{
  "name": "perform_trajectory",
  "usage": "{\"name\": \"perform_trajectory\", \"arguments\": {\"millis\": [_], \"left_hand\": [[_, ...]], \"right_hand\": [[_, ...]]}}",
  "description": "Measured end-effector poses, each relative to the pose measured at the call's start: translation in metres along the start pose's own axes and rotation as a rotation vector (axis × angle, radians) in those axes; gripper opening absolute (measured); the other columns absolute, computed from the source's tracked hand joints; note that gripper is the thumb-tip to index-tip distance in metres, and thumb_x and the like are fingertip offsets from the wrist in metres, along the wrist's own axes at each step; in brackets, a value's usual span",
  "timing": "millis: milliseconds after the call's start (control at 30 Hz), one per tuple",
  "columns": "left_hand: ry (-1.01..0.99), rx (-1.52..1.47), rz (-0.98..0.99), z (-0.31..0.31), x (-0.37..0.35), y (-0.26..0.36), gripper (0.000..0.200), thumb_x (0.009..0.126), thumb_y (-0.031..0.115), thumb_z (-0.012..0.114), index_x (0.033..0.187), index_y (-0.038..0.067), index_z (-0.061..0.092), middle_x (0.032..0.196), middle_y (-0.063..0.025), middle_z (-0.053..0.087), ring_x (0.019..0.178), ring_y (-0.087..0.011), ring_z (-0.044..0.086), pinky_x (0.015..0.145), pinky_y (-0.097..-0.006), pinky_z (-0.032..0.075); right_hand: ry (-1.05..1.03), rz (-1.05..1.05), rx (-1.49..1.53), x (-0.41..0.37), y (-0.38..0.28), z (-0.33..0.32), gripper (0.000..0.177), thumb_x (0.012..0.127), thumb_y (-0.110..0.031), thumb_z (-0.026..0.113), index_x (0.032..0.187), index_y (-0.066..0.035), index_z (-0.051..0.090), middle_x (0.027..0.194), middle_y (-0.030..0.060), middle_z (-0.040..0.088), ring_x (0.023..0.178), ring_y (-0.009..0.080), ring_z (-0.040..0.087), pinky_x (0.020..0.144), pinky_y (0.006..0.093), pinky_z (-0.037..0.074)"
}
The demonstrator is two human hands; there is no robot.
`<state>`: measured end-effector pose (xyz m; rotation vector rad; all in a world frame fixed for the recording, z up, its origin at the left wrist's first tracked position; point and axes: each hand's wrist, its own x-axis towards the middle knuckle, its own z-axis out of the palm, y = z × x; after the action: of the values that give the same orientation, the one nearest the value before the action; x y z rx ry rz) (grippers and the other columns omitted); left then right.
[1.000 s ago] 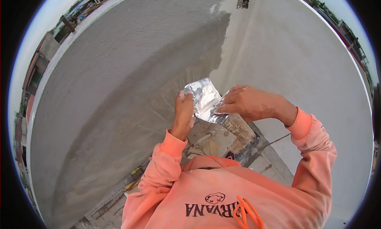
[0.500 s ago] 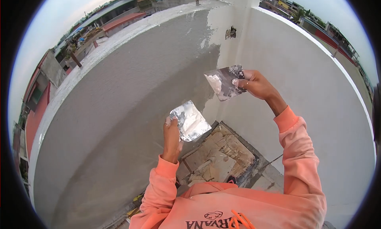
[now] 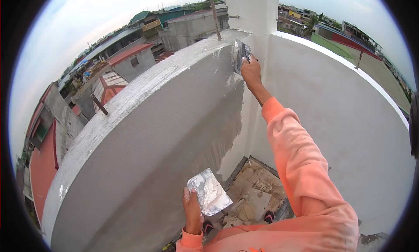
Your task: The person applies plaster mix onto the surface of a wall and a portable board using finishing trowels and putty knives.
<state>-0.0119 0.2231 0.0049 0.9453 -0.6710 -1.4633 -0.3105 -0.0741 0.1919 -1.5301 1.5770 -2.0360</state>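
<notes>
Grey parapet wall [image 3: 144, 151] meets white column [image 3: 252, 16]. Right hand [image 3: 252, 70]: fingers clamp thin metal plate [image 3: 238, 55], long axis near upright, at wall's upper end beside column; open wall leftward. Left hand [image 3: 192, 210]: fingers grip paste-smeared metal plate [image 3: 209, 192], long axis slanting down-right, free edge toward debris-littered floor [image 3: 249, 195].

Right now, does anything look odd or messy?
Yes. A brown bar pokes out of the left wall's top, seeming to hold nothing. Also, scraps lie jumbled near the shoes, which looks untidy.
</notes>
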Motion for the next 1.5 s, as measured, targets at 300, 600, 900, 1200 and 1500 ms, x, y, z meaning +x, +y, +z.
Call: {"name": "perform_trajectory", "arguments": {"millis": [300,600,900,1200,1500], "left_hand": [[-0.012,0.007,-0.093,-0.034,0.016,-0.015,0.015,0.099,0.007,0.041,0.109,-0.002,0.048,0.101,-0.0091,0.059,0.088,-0.0129,0.058,0.079,-0.0284,0.048],[-0.056,0.018,-0.083,-0.04,0.015,-0.006,0.015,0.099,0.009,0.043,0.109,-0.001,0.048,0.098,-0.0065,0.058,0.087,-0.0102,0.054,0.079,-0.0274,0.046],[-0.09,-0.011,-0.1,-0.029,0.013,0.012,0.017,0.099,0.012,0.044,0.108,-0.001,0.048,0.097,-0.0057,0.057,0.088,-0.0093,0.051,0.081,-0.026,0.044],[-0.108,-0.008,-0.053,-0.029,0.011,0.013,0.016,0.098,0.012,0.045,0.106,-0.001,0.049,0.098,-0.0054,0.056,0.087,-0.0091,0.05,0.079,-0.0249,0.043],[-0.08,0.058,-0.013,-0.031,0.014,0.015,0.02,0.099,0.012,0.045,0.111,-0.002,0.051,0.1,-0.0047,0.056,0.09,-0.009,0.047,0.082,-0.0248,0.04]], "right_hand": [[-0.027,-0.026,-0.296,-0.006,-0.004,0.031,0.046,0.085,-0.007,0.045,0.13,0.002,0.052,0.118,0.0272,0.059,0.11,0.0408,0.058,0.096,0.0424,0.043],[0.001,-0.115,-0.301,-0.059,-0.036,0.045,0.05,0.081,-0.004,0.046,0.131,0.002,0.051,0.109,0.0232,0.056,0.102,0.0408,0.058,0.092,0.0438,0.045],[-0.043,-0.347,-0.224,-0.114,-0.072,0.049,0.044,0.088,-0.003,0.048,0.131,0.005,0.047,0.108,0.0199,0.057,0.088,0.0282,0.059,0.083,0.0355,0.048],[0.048,-0.05,-0.162,0.007,-0.023,-0.018,0.035,0.091,-0.014,0.051,0.121,0.002,0.058,0.101,0.014,0.067,0.089,0.0191,0.061,0.083,0.0306,0.046],[-0.066,-0.15,-0.082,0.004,0.003,-0.015,0.036,0.093,-0.015,0.05,0.125,0.001,0.057,0.103,0.0124,0.067,0.095,0.0162,0.06,0.088,0.0282,0.044]]}}
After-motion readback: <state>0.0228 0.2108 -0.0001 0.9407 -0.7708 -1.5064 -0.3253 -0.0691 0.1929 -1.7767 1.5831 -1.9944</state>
